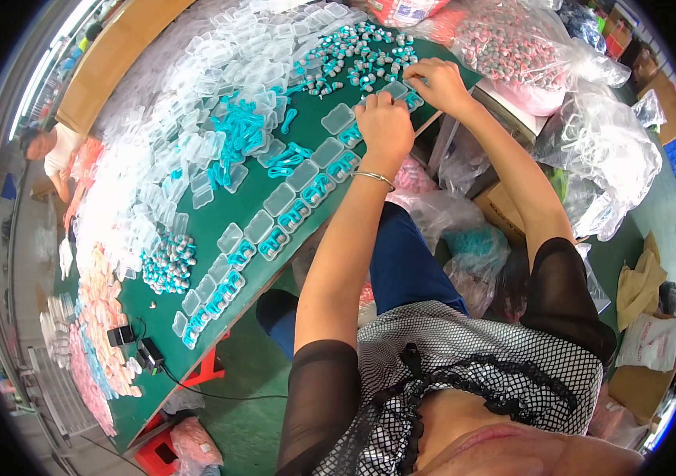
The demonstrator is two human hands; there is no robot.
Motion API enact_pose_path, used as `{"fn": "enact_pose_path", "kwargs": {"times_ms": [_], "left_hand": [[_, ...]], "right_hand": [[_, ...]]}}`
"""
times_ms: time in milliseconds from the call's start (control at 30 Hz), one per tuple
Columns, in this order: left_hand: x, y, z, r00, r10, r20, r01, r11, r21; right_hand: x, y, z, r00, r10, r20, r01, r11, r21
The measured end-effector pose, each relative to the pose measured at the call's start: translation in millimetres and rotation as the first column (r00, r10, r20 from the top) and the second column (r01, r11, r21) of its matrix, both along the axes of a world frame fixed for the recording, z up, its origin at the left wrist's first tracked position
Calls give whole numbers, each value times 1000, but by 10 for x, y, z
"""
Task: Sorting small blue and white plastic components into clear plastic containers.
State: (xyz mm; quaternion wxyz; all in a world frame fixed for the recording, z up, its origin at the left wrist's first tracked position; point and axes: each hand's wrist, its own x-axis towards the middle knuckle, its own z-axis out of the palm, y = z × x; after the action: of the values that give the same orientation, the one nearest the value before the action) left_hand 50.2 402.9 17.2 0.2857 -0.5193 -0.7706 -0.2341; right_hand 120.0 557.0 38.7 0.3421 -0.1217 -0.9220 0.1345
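Note:
A row of small transparent plastic cases [281,200] with raised lids runs along the near edge of the green table. Teal and grey small parts [294,214] lie inside them. At the row's far right end, my left hand [386,125] is closed over a case, its fingertips hidden. Beside it my right hand [438,83] is closed in a pinch above the last case [412,100]; whatever its fingers hold is too small to make out. Just beyond both hands lies a pile of grey-and-teal capsule-like pieces [362,55].
Heaped transparent cases [187,103] cover the table's far side, with teal clip-like pieces [239,131] in front. Black adapters [149,353] with a cable sit at the left. Filled plastic bags [512,47] crowd the right. Another person [60,155] is at the far left.

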Motion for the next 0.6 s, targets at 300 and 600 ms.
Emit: {"fn": "enact_pose_path", "kwargs": {"times_ms": [300, 600], "left_hand": [[72, -664, 179, 980, -136, 143, 126, 989, 77], [-489, -2172, 500, 979, 16, 203, -47, 988, 150]], "right_hand": [[-781, -291, 214, 709, -332, 623, 301, 940, 158], [-719, 68, 177, 817, -275, 507, 298, 954, 38]]}}
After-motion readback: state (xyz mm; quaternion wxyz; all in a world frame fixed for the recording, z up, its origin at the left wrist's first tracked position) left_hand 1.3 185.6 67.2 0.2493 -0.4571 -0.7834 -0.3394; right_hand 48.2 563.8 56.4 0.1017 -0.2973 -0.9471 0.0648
